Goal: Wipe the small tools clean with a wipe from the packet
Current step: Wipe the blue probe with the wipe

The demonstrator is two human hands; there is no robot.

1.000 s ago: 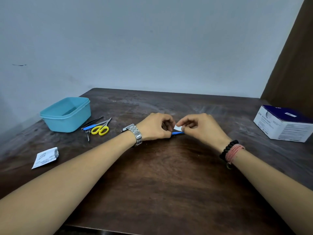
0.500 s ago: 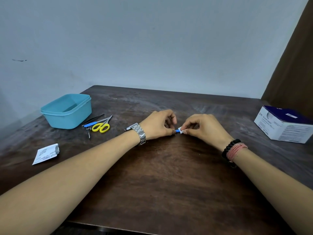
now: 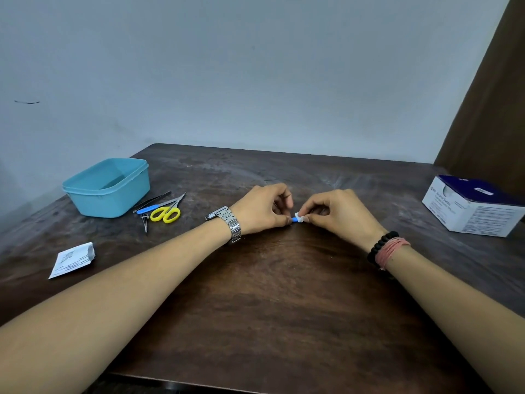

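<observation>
Right now the left hand (image 3: 262,209) pinches a small blue-handled tool (image 3: 294,220) and the right hand (image 3: 338,213) pinches a white wipe (image 3: 300,217) folded round the tool's near end, low over the tabletop (image 3: 278,294). Only a short blue stretch shows between the two grips; the tool's long axis runs side to side, from the left grip straight toward the right, so I judge the next stroke must slide the wipe along that line, away from the left grip. Both hands sit equally close to it. Well left of the left grip lie yellow scissors (image 3: 166,214), another blue tool (image 3: 147,209), tweezers (image 3: 152,199), a teal tub (image 3: 106,187) and the torn packet (image 3: 72,259), its print too small to read. Far right of the right grip stands a box (image 3: 474,209) marked "BD"; the rest I cannot read.
</observation>
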